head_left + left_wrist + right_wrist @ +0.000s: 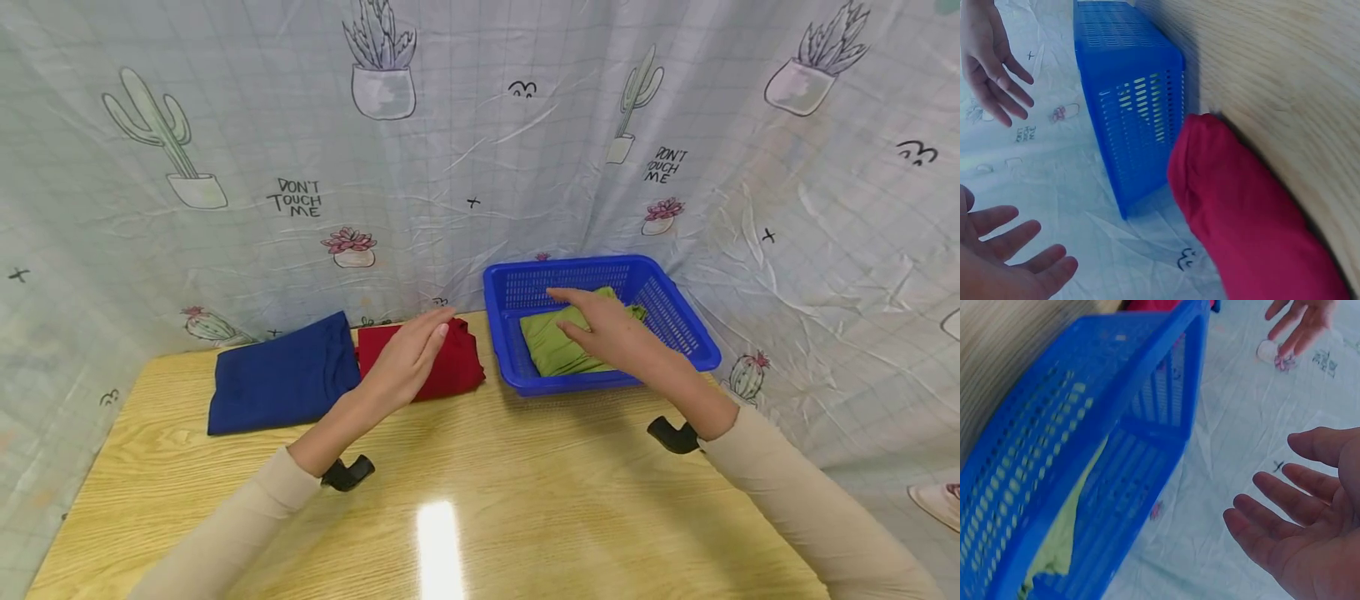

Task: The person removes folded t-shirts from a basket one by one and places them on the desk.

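Inside the blue plastic basket (517,385) at the back right lies a folded green cloth (558,350). My right hand (611,333) hovers above the basket, fingers loosely bent and holding nothing; the right wrist view shows its relaxed fingers (1266,531) off to the side of the rim. My left hand (408,358) is raised over a folded red cloth (457,367), covering part of it in the head view. Its fingers (1016,237) are extended with nothing between them. Left of the red cloth, a folded dark blue cloth (281,379) lies flat, their edges close together.
All of these stand on a light wooden table (510,483), near its back edge. A pale curtain (465,150) printed with cacti hangs right behind and along the sides. Black camera mounts (348,473) stick out from both wrists.
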The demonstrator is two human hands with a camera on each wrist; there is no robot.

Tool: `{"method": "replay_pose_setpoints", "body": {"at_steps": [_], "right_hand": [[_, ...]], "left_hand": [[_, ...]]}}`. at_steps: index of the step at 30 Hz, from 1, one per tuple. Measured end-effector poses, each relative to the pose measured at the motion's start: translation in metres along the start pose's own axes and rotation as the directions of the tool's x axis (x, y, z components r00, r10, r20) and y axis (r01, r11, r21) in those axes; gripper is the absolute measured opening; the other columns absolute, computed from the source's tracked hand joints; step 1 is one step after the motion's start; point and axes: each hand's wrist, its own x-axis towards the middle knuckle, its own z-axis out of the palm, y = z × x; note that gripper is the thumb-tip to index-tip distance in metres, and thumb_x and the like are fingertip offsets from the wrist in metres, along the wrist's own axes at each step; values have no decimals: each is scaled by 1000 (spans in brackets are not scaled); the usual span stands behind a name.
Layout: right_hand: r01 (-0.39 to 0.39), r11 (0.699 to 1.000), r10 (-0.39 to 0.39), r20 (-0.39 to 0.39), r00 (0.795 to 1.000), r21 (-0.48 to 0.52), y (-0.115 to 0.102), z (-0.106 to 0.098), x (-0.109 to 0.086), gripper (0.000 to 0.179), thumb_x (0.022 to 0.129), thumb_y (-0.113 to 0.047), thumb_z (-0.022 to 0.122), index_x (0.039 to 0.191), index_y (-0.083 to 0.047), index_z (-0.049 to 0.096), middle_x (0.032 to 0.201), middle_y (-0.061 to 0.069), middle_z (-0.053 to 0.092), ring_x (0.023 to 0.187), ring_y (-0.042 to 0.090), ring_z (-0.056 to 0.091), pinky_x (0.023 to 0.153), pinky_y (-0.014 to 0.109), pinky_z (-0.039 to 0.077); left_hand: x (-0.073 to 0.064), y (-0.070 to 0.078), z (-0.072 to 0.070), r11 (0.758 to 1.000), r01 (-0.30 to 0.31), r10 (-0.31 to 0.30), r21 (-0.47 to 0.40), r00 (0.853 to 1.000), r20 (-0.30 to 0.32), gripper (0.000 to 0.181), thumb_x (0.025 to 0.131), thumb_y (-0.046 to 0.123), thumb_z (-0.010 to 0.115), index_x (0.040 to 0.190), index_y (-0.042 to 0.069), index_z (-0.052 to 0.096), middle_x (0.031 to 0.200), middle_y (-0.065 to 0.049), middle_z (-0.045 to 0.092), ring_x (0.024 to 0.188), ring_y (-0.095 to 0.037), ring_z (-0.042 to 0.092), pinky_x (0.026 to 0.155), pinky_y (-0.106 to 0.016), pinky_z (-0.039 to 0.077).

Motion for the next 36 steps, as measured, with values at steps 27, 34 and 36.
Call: {"method": "replay_pose_setpoints", "body": {"at_steps": [27,34,36], "right_hand": [[-47,989,55,54,997,-139,67,-71,25,48,106,-16,55,148,5,46,145,31,50,131,51,48,106,62,40],[-146,988,151,92,984,-54,91,-82,35,51,107,-20,53,153,1,41,147,33,47,130,53,48,101,63,44],[-175,984,176,96,980,-21,98,-83,38,53,108,-23,52,154,-1,40,147,33,46,131,53,47,101,64,44]], "left_hand": [[87,48,18,998,-60,57,10,981,187,53,109,42,44,155,15,45,157,-5,45,147,-23,38,120,-42,31],[127,41,27,993,-10,44,-121,957,287,54,107,43,51,156,22,45,155,-6,48,136,-27,52,109,-42,45],[137,38,29,982,33,32,-188,944,329,55,106,43,53,156,24,43,155,-6,47,138,-28,51,108,-43,45]]}}
